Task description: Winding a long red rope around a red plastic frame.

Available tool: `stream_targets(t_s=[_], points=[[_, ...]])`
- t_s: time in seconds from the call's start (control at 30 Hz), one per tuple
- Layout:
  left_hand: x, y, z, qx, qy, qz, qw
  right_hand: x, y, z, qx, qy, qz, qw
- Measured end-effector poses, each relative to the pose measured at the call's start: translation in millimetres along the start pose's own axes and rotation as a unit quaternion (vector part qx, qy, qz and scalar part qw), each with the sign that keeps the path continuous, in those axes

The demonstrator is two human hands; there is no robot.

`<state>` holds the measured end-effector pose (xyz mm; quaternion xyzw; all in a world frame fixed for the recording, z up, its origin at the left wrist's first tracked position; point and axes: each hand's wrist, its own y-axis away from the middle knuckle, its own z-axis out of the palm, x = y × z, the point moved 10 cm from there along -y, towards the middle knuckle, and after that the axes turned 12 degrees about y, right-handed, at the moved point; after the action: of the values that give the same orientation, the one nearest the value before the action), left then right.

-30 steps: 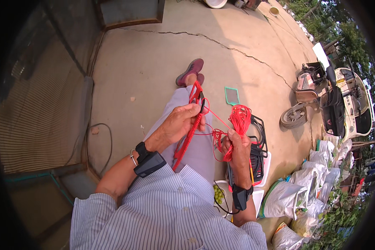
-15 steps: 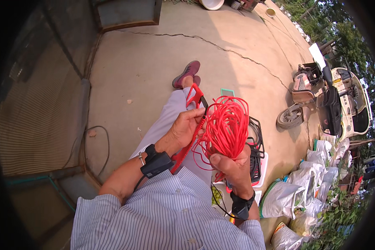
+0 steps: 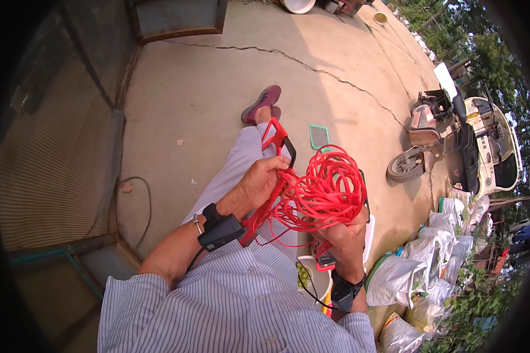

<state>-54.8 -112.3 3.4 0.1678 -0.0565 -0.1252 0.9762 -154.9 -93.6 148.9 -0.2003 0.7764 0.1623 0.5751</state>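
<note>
Red cord (image 3: 323,197): fanned toward nine o'clock over half a second, now at three; seemingly looser to work.
Left hand (image 3: 258,184): gripping red frame (image 3: 278,134), near centre.
Right hand (image 3: 346,238): closed round cord, four o'clock.

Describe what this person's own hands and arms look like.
The left hand and right hand are gloveless. The left wrist has a silvery bracelet and a strapped, boxy black device with a dark cable; the right wrist, a black strapped device with a black cable alongside. The short sleeves are pale with dark stripes.
</note>
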Motion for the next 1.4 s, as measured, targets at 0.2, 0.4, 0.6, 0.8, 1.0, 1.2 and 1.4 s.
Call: stream_targets(t_s=[0.2, 0.4, 0.6, 0.8, 1.0, 1.2, 1.4], points=[[-2.1, -1.1, -2.4, -0.052, -0.088, -0.006, 0.995, -7.8, -1.0, -9.1, 0.034, -0.002, -0.013, 0.999], [4.1, -3.5, -6.1, -0.038, -0.011, 0.012, 0.999, -19.8, 14.0, 44.3, -0.159, 0.161, -0.177, 0.958], [33.6, 16.5, -9.5, -0.001, -0.165, 0.128, 0.978, 4.1, -6.5, -24.9, -0.019, 0.0, 0.037, 0.999], [76.0, 48.9, 37.8, 0.005, -0.396, 0.343, 0.852, -3.4, -44.5, -61.1, 0.039, 0.082, 0.013, 0.996], [54.0, 64.3, 91.5, -0.08, -0.675, 0.469, 0.564, 9.4, -79.8, -66.0, 0.048, 0.09, 0.021, 0.995], [80.0, 31.7, 32.3, 0.075, -0.35, 0.293, 0.887, 83.8, -98.6, -75.6, 0.085, 0.193, 0.067, 0.975], [86.7, 12.8, 10.4, 0.019, -0.184, 0.221, 0.957, 96.9, -67.6, -34.4, -0.12, 0.082, 0.123, 0.982]])
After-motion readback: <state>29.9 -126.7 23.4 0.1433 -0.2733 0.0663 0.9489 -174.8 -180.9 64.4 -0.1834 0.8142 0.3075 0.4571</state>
